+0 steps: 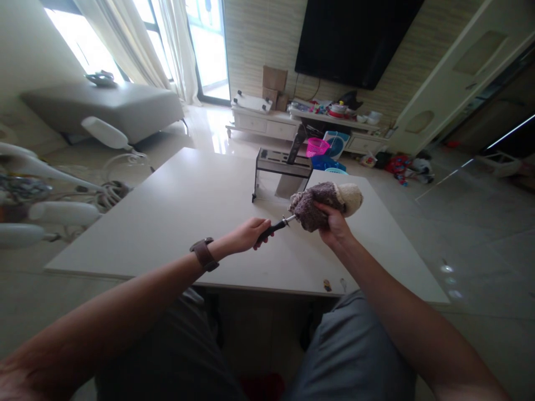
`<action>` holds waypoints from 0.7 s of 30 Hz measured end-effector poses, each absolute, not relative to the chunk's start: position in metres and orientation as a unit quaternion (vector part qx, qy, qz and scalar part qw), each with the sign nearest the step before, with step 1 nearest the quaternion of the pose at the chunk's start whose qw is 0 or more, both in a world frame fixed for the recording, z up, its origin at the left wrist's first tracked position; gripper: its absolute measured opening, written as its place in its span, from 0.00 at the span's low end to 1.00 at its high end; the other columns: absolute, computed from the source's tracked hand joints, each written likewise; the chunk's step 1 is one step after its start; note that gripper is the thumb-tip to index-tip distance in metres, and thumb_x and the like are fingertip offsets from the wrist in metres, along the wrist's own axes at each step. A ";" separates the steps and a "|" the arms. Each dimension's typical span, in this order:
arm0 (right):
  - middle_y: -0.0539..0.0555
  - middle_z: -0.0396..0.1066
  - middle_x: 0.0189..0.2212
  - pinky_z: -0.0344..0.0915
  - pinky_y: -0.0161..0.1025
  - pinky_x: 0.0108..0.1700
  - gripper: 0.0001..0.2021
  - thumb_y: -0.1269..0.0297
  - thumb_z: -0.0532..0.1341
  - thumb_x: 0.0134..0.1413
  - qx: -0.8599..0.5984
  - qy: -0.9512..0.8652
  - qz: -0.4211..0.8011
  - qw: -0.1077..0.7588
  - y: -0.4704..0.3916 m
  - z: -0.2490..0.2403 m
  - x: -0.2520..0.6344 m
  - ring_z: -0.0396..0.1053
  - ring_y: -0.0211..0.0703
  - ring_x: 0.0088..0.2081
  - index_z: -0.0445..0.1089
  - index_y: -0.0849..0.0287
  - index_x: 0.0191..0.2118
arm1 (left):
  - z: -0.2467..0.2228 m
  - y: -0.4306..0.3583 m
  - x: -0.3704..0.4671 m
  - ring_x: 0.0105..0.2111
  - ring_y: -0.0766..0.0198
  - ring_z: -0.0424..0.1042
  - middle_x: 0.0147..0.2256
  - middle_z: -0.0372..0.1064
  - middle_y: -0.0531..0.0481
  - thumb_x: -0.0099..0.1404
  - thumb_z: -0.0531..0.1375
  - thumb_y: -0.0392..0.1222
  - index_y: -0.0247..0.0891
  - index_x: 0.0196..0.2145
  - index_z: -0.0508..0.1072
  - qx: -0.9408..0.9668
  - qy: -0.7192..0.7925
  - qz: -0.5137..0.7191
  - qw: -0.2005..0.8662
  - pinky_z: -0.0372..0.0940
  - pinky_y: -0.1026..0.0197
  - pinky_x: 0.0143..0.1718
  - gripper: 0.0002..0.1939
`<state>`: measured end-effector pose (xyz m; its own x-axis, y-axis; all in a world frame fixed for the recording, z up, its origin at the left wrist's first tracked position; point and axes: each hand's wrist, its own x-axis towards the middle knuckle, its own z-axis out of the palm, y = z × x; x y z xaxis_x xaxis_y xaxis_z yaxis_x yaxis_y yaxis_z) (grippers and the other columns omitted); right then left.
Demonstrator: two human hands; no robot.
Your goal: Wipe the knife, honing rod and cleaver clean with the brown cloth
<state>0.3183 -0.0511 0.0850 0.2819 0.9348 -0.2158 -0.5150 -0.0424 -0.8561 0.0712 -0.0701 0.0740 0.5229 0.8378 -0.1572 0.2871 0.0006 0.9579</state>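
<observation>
Head view: metal rod [291, 218] and bunched cloth [320, 205] held between two hands, above the tabletop [188, 206].

Left hand [254, 233], watch [204, 254] at its wrist: fingers curled tightly around the rod's black handle [272, 229]. Rod runs up to the purple-brown and cream cloth; its far end is hidden there. Right hand [334, 227]: fingers clasp the cloth, thumb across it, remaining fingers mostly hidden. Beyond, a rack [273, 157] stands on the tabletop, a second dark handle [297, 146] projecting from its top. Small yellow-and-dark item [327, 285] lies at the near edge.
</observation>
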 end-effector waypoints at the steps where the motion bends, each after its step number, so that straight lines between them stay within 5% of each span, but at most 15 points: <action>1: 0.51 0.83 0.37 0.79 0.45 0.47 0.16 0.73 0.73 0.38 -0.463 -0.229 0.551 0.656 -0.050 0.086 0.321 0.81 0.47 0.38 0.79 0.58 0.39 | 0.074 -0.070 0.071 0.19 0.69 0.62 0.23 0.65 0.52 0.73 0.50 0.58 0.36 0.33 0.69 0.659 0.426 0.253 0.567 0.60 0.66 0.18 0.23; 11: 0.51 0.83 0.35 0.80 0.46 0.46 0.12 0.73 0.71 0.41 -0.446 -0.232 0.548 0.669 -0.044 0.095 0.337 0.81 0.47 0.38 0.79 0.59 0.37 | 0.081 -0.066 0.065 0.19 0.71 0.61 0.22 0.64 0.57 0.66 0.62 0.59 0.39 0.37 0.69 0.691 0.386 0.242 0.561 0.59 0.68 0.20 0.19; 21: 0.51 0.83 0.38 0.81 0.45 0.44 0.17 0.74 0.72 0.39 -0.441 -0.235 0.518 0.694 -0.039 0.090 0.346 0.81 0.47 0.39 0.78 0.58 0.40 | 0.066 -0.063 0.067 0.21 0.67 0.63 0.23 0.64 0.52 0.71 0.50 0.62 0.35 0.30 0.70 0.682 0.435 0.234 0.540 0.61 0.63 0.22 0.27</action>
<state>0.3455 -0.0393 0.0905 0.3531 0.9264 -0.1309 -0.5116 0.0741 -0.8560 0.0666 -0.0627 0.0664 0.5130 0.8450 -0.1510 0.3405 -0.0388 0.9394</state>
